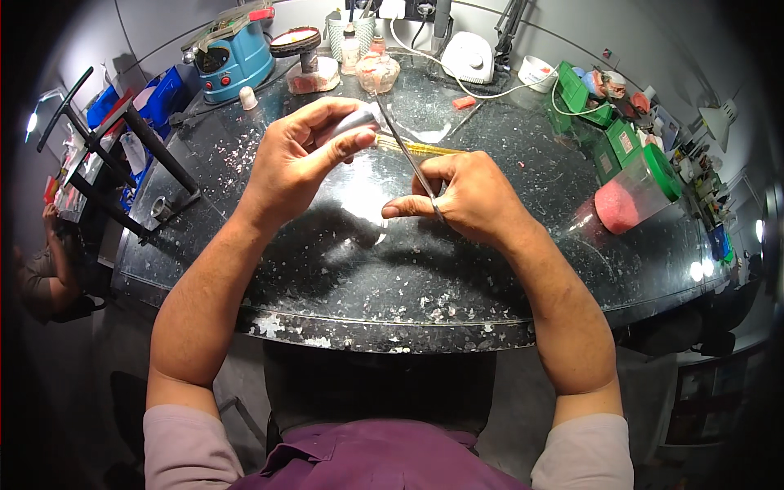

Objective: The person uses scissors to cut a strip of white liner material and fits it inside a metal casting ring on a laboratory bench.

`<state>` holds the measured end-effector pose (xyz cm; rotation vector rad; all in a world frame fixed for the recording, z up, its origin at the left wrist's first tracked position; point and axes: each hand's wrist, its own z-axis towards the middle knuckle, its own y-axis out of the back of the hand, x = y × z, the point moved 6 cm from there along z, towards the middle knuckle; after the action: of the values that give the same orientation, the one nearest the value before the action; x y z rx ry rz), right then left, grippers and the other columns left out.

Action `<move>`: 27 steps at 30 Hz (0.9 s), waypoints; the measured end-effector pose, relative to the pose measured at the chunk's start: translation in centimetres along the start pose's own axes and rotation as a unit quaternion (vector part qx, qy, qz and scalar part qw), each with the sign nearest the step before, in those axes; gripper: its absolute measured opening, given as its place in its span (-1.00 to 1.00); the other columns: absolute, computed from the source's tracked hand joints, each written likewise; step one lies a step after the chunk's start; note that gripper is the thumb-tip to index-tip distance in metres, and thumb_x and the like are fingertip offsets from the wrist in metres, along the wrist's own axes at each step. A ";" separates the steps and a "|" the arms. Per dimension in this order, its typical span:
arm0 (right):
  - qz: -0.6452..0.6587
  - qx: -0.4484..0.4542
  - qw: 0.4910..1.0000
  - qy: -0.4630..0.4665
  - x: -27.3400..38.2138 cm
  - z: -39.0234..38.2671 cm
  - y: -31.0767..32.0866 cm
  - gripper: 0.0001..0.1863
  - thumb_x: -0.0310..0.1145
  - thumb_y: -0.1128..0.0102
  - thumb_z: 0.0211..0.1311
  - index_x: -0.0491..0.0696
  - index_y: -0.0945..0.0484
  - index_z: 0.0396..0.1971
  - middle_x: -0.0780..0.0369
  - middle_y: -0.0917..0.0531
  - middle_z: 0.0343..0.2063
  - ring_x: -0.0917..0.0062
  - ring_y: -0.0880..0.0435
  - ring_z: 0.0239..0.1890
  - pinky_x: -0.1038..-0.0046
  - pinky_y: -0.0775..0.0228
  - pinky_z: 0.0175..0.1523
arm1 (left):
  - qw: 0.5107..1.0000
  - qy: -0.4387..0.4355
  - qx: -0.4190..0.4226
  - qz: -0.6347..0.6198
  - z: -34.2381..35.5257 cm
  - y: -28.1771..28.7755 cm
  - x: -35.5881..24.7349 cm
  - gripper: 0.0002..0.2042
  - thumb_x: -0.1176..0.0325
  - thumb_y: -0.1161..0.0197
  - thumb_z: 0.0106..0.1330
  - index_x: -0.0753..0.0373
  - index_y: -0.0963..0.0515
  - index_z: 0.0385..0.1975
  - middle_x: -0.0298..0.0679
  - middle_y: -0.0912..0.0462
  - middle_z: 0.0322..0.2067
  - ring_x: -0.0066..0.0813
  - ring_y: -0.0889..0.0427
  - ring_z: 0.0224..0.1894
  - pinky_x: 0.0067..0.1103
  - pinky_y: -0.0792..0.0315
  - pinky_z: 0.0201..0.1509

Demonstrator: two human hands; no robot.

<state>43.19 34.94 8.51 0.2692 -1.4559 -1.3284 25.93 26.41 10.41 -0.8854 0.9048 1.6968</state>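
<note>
Both hands busy mid-frame: left hand (298,155) pinching white piece (357,122), right hand (461,196) gripping thin blade (406,151); slip risks cutting fingers

Purple collared shirt (371,461); short pale pink sleeves (184,449); forearms bare; no gloves.

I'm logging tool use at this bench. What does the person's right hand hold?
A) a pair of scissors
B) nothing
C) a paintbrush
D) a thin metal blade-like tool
D: the right hand pinches a thin metal tool whose tip reaches up to the small whitish piece gripped by the left hand, above the dark glossy worktop.
</note>
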 end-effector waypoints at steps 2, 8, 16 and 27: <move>0.007 0.009 1.000 -0.011 0.1 -0.1 0.3 -0.24 0.42 -0.39 -0.16 -0.12 -0.51 -0.71 0.24 -0.52 -0.73 0.43 -0.50 -0.62 0.37 -0.36 -0.41 | 1.000 0.007 0.011 -0.004 0.2 0.4 0.2 -0.70 0.23 -0.33 0.36 0.34 -0.59 -0.09 -0.34 -0.67 -0.30 -0.72 -0.55 -0.26 -0.75 -0.41 -0.14; -0.015 0.035 0.999 -0.013 0.4 0.0 0.1 -0.26 0.42 -0.38 -0.15 -0.09 -0.55 -0.73 0.24 -0.49 -0.77 0.44 -0.47 -0.66 0.36 -0.35 -0.45 | 0.997 0.049 -0.007 -0.057 0.4 0.9 1.7 -0.63 0.02 -0.15 0.45 0.26 -0.59 -0.17 -0.42 -0.58 -0.34 -0.78 -0.42 -0.37 -0.77 -0.24 -0.31; -0.007 0.043 0.997 -0.063 0.0 -0.1 0.2 -0.24 0.45 -0.40 -0.18 -0.10 -0.57 -0.67 0.20 -0.57 -0.68 0.40 -0.60 -0.54 0.36 -0.43 -0.34 | 0.999 -0.025 -0.032 -0.030 0.6 0.1 0.8 -0.69 0.45 -0.39 0.27 0.29 -0.51 -0.03 -0.28 -0.63 -0.15 -0.62 -0.60 -0.07 -0.66 -0.48 0.06; 0.011 0.046 0.998 -0.032 -0.1 -0.1 -0.7 -0.16 0.55 -0.33 -0.24 -0.10 -0.56 -0.56 0.17 -0.64 -0.53 0.35 -0.64 -0.39 0.31 -0.44 -0.21 | 0.999 0.002 0.029 -0.014 0.4 -0.3 1.5 -0.63 0.40 -0.41 0.26 0.28 -0.54 0.05 -0.32 -0.67 -0.12 -0.63 -0.60 -0.02 -0.64 -0.43 0.13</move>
<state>42.98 34.68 7.82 0.2724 -1.5712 -1.2651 25.81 27.45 9.19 -0.8597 0.9363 1.6376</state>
